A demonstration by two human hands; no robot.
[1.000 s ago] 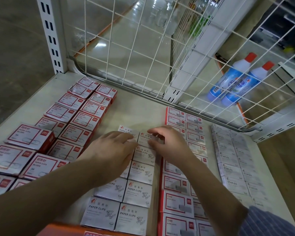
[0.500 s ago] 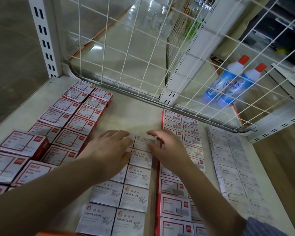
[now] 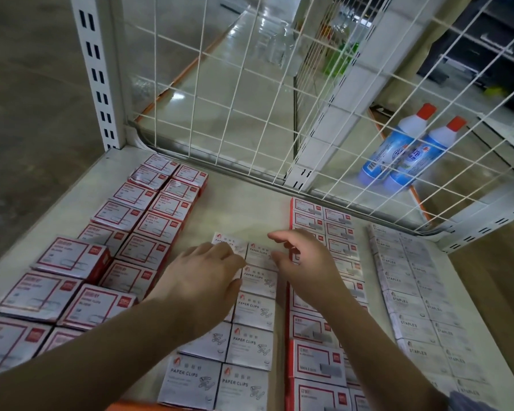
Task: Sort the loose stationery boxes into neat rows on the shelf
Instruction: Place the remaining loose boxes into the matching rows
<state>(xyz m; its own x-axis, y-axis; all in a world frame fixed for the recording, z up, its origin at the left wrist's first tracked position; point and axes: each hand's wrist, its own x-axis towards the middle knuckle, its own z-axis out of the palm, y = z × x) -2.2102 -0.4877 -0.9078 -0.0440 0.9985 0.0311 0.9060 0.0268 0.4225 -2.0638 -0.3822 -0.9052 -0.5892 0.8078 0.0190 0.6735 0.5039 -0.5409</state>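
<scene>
We note left hand (image 3: 204,277) spread flat on the paper clip boxes (image 3: 251,345), right hand (image 3: 304,261) loosely open beside (squaring the double row, we judge).

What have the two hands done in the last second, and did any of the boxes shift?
Little changed. The right hand lifted slightly off the far paper clip boxes, its fingers now loosely curled above them. The left hand still rests flat on that double row. The red boxes and staples boxes stayed in their rows.
</scene>
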